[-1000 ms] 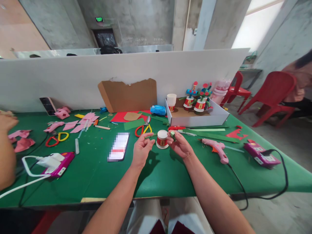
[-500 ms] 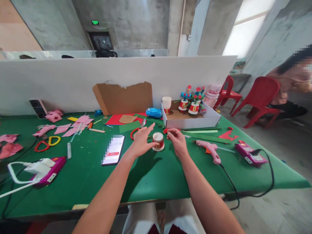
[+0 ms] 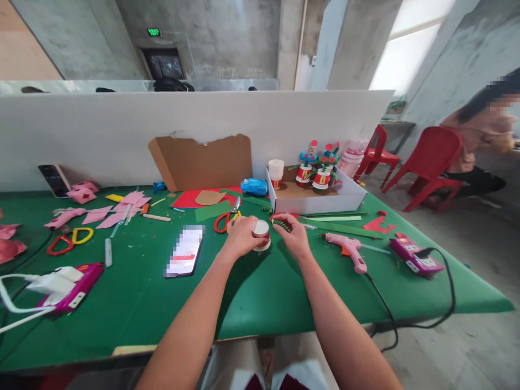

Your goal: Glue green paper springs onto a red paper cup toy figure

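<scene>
Fingers (image 3: 248,234) around paper cup (image 3: 260,234), its side half hidden.

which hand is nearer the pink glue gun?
Right. The right hand sits just left of the pink glue gun, pinching a green coil; the left hand is farther off, gripping the paper cup.

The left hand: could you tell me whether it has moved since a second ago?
Yes. The left hand has closed rightward onto the paper cup, away from the phone.
</scene>
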Tool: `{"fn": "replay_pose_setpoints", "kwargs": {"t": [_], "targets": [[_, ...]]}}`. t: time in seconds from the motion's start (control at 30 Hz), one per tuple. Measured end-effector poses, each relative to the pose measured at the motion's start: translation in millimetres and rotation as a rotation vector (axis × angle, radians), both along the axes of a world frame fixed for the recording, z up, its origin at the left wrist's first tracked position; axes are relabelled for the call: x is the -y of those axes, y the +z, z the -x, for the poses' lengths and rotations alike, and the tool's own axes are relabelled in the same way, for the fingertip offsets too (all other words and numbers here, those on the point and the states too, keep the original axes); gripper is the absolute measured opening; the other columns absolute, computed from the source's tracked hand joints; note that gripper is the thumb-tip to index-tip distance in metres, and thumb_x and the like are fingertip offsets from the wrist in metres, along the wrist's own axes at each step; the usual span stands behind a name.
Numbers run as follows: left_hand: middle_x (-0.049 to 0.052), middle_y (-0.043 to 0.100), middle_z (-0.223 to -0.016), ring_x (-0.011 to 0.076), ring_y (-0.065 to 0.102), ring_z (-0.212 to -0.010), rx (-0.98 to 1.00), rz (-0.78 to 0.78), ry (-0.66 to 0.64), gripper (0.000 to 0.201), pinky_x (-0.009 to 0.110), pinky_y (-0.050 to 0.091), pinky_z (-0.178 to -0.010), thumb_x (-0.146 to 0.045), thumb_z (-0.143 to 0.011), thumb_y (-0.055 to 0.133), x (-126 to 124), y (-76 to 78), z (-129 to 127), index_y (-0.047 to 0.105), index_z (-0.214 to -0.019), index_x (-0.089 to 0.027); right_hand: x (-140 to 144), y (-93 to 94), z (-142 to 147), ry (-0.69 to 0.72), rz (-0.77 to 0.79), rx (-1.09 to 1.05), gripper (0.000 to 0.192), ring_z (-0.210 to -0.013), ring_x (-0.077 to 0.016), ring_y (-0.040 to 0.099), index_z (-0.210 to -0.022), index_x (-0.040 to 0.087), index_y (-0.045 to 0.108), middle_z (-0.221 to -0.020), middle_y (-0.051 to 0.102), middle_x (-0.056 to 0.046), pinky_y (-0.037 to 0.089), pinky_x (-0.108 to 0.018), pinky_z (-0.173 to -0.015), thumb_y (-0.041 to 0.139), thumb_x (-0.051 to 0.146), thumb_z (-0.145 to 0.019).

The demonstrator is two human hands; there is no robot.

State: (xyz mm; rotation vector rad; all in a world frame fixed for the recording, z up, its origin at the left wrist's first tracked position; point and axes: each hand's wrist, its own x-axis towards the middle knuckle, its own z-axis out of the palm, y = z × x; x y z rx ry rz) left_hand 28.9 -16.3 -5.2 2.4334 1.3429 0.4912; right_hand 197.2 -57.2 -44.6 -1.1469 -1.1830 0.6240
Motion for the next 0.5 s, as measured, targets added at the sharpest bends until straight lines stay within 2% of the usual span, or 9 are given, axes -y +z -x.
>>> {"fn": "replay_pose_setpoints", "kwargs": {"t": [0.17,0.3,0.4,0.5], "targets": [[0.006,0.068,-0.107,0.0309,0.056,-0.107,0.090,0.032,-0.031,0.042,0.044,0.040,-0.090,-0.036,-0.066,0.073,-5,-2.7,10,0.062,-0.105,-0.025,-11,12.1,-2,0.046,0.095,0.035,0.020,-0.087,-0.0194,0.066,-0.087,0.021,0.069,-0.090,0.073,-0.004,0.051,-0.035,-0.085,0.070,0.030,-0.069],[0.007,0.068,-0.107,0.0319,0.057,-0.108,0.118,0.017,-0.028,0.041,0.046,0.041,-0.092,-0.036,-0.065,0.075,-6,-6.2,14,0.064,-0.103,-0.024,-17,14.2,2,0.032,0.077,0.112,0.017,-0.085,-0.0187,0.065,-0.086,0.021,0.069,-0.089,0.073,-0.003,0.050,-0.035,-0.084,0.068,0.027,-0.070],[0.009,0.066,-0.118,0.0345,0.053,-0.116,0.129,0.016,-0.022,0.056,0.048,0.039,-0.098,-0.039,-0.062,0.078,-8,-5.5,20,0.062,-0.114,-0.024,-11,9.2,3,0.009,0.080,0.225,0.015,-0.085,-0.0193,0.065,-0.084,0.021,0.070,-0.088,0.072,-0.003,0.049,-0.035,-0.083,0.066,0.023,-0.070],[0.010,0.058,-0.133,0.0344,0.045,-0.128,0.177,0.017,-0.025,0.076,0.049,0.035,-0.105,-0.043,-0.061,0.079,-13,-1.6,34,0.053,-0.130,-0.025,-4,5.9,1,0.027,0.080,0.297,0.016,-0.086,-0.0202,0.065,-0.086,0.021,0.070,-0.090,0.072,-0.004,0.048,-0.035,-0.082,0.066,0.026,-0.072]]}}
